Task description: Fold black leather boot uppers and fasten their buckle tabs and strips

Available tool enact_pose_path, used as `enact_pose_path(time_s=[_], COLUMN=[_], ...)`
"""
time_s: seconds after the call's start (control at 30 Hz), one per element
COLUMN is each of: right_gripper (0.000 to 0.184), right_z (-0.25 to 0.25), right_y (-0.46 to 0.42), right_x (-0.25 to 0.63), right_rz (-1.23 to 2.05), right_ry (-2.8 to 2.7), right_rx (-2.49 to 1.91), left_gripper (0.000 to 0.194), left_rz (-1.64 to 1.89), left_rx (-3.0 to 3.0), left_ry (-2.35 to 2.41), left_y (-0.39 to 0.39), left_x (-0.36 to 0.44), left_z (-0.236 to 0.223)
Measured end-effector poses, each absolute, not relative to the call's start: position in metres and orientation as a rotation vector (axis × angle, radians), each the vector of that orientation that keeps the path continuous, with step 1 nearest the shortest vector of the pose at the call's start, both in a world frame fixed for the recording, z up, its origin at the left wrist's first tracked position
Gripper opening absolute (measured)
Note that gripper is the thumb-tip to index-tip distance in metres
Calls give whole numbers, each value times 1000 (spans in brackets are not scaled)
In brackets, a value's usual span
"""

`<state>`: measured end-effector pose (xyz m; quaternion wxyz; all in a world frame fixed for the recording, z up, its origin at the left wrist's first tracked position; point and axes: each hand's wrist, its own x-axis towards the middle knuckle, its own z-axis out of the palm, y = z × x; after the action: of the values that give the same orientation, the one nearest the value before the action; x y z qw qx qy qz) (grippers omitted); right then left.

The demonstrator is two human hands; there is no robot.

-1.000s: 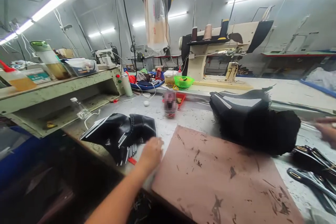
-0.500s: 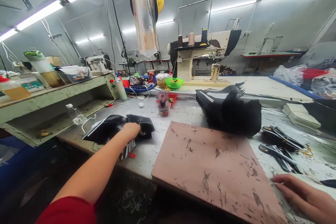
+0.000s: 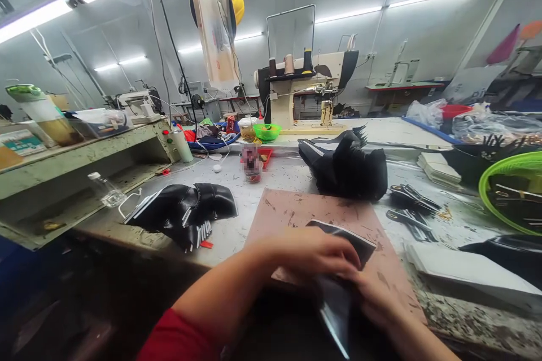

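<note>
Over the near edge of the pinkish-brown board (image 3: 288,203), both hands meet on a black leather piece (image 3: 358,243) with a pale edge. My left hand (image 3: 315,251) lies across its top, fingers bent and closed on it. Below, my right hand (image 3: 372,293) grips the same piece from the right side, its fingers partly hidden and blurred. Part of the leather hangs down between the hands past the board's edge. To the left, a pile of black leather pieces (image 3: 178,208) with white edges rests on the metal table (image 3: 237,237).
A larger black stack (image 3: 351,169) stands behind the board. Black straps (image 3: 412,203), pale cards (image 3: 438,169) and a green-rimmed basket (image 3: 512,192) are on the right. A clear bottle (image 3: 108,192) stands at left, a sewing machine (image 3: 309,90) behind.
My left hand has left the leather pile and come right, over the board. My right hand has moved in from the far right; both now hold a leather piece. The view has turned right.
</note>
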<state>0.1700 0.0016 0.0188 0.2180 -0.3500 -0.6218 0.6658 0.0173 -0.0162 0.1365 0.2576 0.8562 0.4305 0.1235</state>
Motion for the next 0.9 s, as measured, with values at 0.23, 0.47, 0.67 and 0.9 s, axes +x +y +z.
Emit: enact_pose_path(time_s=[0.23, 0.47, 0.67, 0.9], right_gripper=[40, 37, 33, 10], right_z=[-3, 44, 42, 30], right_y=[11, 46, 31, 27], right_x=[244, 227, 136, 118], right_rz=[1816, 723, 1096, 1123], right_ry=[-1628, -2065, -2388, -2177], right_rx=[-1298, -1347, -810, -766], left_gripper=[48, 37, 36, 33], left_rz=[437, 544, 846, 1035], left_rx=[2023, 1824, 1488, 670], left_ry=[1504, 1638, 1689, 1443], left_y=[-8, -24, -30, -39], left_x=[-23, -6, -1, -20], left_z=[44, 27, 28, 36])
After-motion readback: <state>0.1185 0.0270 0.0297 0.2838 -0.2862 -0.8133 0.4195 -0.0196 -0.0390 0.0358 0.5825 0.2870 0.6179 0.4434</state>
